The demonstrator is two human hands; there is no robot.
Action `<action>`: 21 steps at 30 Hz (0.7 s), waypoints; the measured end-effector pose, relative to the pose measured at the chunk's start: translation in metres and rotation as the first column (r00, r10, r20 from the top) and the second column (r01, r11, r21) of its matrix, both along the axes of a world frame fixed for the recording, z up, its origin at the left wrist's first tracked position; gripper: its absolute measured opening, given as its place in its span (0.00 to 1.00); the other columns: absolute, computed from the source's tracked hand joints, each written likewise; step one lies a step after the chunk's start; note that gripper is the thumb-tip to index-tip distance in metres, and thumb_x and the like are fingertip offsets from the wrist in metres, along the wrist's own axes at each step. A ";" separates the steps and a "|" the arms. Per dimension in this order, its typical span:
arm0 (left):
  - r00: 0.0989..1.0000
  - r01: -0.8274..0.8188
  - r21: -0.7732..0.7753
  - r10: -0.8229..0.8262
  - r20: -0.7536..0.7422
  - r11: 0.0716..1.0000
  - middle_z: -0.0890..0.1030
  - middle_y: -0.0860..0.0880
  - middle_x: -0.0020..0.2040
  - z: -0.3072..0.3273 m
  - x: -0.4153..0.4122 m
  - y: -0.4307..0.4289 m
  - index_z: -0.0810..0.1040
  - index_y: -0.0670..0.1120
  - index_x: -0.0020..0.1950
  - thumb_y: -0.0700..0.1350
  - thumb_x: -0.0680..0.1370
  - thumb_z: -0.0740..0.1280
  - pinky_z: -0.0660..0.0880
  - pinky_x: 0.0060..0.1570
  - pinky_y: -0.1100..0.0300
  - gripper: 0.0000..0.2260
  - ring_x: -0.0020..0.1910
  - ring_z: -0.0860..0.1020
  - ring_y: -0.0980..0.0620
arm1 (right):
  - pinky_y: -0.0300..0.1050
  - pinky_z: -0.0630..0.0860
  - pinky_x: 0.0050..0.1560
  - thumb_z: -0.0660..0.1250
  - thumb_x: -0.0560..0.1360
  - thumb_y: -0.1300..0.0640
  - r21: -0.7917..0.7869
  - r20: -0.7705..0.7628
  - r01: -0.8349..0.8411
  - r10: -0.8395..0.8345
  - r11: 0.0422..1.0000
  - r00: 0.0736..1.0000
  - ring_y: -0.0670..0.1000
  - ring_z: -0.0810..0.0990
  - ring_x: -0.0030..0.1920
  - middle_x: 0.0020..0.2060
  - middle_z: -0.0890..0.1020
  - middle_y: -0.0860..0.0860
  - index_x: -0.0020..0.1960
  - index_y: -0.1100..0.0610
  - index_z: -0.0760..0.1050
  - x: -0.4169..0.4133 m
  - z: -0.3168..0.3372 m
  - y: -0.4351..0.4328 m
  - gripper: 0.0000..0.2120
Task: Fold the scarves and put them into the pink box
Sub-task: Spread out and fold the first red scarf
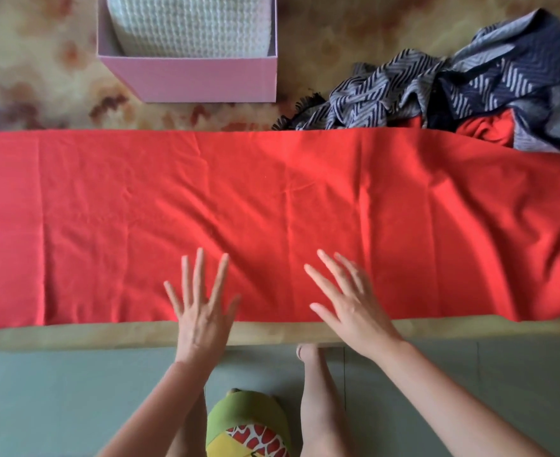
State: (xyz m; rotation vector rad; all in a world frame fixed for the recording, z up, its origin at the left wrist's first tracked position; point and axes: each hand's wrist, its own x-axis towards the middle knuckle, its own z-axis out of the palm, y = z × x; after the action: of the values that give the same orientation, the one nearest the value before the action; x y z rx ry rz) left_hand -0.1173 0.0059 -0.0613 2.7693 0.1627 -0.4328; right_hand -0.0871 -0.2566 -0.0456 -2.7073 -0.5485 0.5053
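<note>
A long red scarf [272, 199] lies spread flat across the table, running from the left edge of view to the right. My left hand [201, 308] and my right hand [351, 301] lie on its near edge with fingers straight and spread, palms down. The pink box [202, 79] stands at the back left, with a folded white knitted scarf [189, 24] inside. At the back right sits a crumpled grey and navy patterned scarf [463, 80], with a bit of red fabric [483, 128] showing under it.
The table [41, 103] has a mottled beige and brown top; its near edge [107, 334] runs just below the red scarf. Below lies a grey-green floor [57, 400], my bare leg [318, 400] and green patterned clothing [249, 423].
</note>
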 end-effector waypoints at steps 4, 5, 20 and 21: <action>0.937 -0.237 0.168 0.271 -0.220 0.957 0.31 0.53 0.75 -0.007 -0.014 0.032 0.37 0.59 0.76 0.72 0.73 0.46 0.43 0.66 0.29 0.36 0.73 0.30 0.49 | 0.63 0.52 0.73 0.52 0.73 0.35 -0.156 -0.086 0.006 -0.020 0.988 0.996 0.59 0.48 0.76 0.77 0.50 0.54 0.77 0.47 0.50 0.007 -0.017 0.043 0.36; 0.925 -0.243 0.184 0.285 -0.252 0.952 0.30 0.54 0.75 -0.006 -0.019 0.036 0.37 0.59 0.75 0.72 0.73 0.47 0.43 0.66 0.29 0.37 0.73 0.29 0.50 | 0.65 0.52 0.72 0.52 0.72 0.34 -0.201 -0.092 0.013 -0.032 0.979 0.995 0.60 0.47 0.76 0.77 0.49 0.55 0.78 0.47 0.48 0.007 -0.021 0.046 0.38; 0.976 -0.176 0.109 0.188 -0.110 0.978 0.48 0.46 0.78 -0.011 0.011 0.028 0.46 0.55 0.77 0.65 0.75 0.47 0.49 0.69 0.34 0.32 0.77 0.44 0.45 | 0.66 0.52 0.70 0.66 0.68 0.36 -0.252 -0.061 0.099 -0.117 0.963 0.991 0.61 0.50 0.75 0.77 0.51 0.56 0.77 0.49 0.51 0.016 -0.018 0.056 0.44; 0.974 -0.194 0.103 0.204 -0.097 0.975 0.50 0.46 0.78 -0.010 0.010 0.029 0.47 0.55 0.77 0.64 0.76 0.48 0.49 0.70 0.35 0.31 0.77 0.45 0.45 | 0.64 0.52 0.71 0.68 0.69 0.37 -0.228 -0.054 0.116 -0.131 0.967 0.990 0.61 0.51 0.75 0.77 0.51 0.56 0.77 0.50 0.51 0.017 -0.016 0.058 0.44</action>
State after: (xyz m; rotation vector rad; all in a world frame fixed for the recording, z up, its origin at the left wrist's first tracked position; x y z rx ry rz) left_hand -0.1077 0.0350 -0.0709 2.7839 0.4944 -0.5328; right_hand -0.0697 -0.1988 -0.0613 -2.9007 -0.3179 0.6605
